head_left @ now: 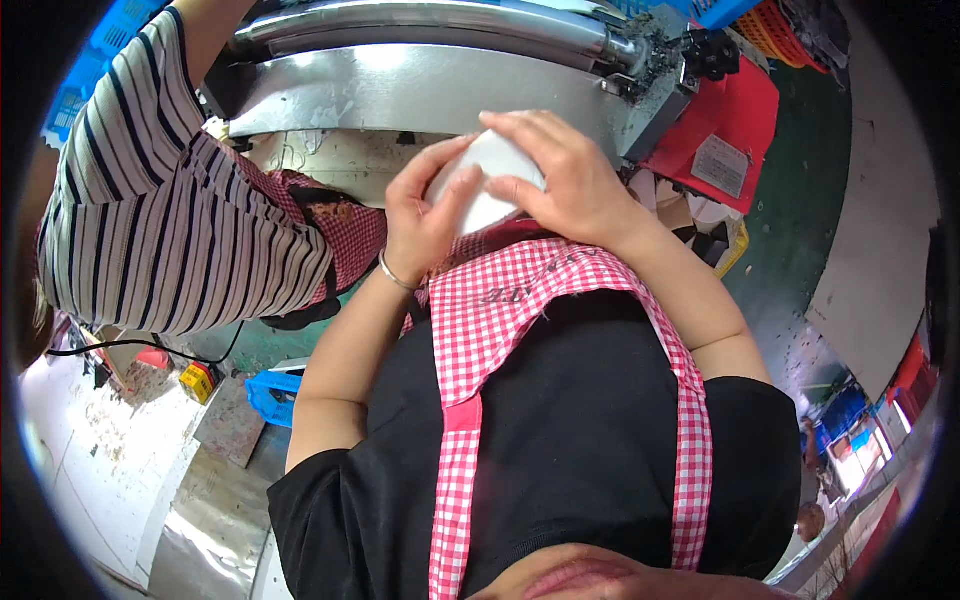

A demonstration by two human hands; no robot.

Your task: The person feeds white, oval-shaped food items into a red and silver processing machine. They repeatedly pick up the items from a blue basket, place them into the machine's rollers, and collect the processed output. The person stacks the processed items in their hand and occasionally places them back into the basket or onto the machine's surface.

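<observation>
A smooth white piece (pixel 492 172) with a rounded edge is held up in front of my chest; its kind I cannot make out. My left hand (pixel 425 205) grips its left side, thumb across the face, with a thin bangle on the wrist. Closed over the upper right side is my right hand (pixel 565 175), its thumb also resting on the face. Parts of the piece are hidden under my fingers. Just beyond both hands stands a machine with a curved metal front plate (pixel 400 85).
A shiny metal roller (pixel 440 25) runs along the machine's top. On my left stands a person in a striped shirt (pixel 190 240), close to the machine. A red panel (pixel 745 130) with a paper label juts out at right. A blue plastic basket (pixel 272 397) is at lower left.
</observation>
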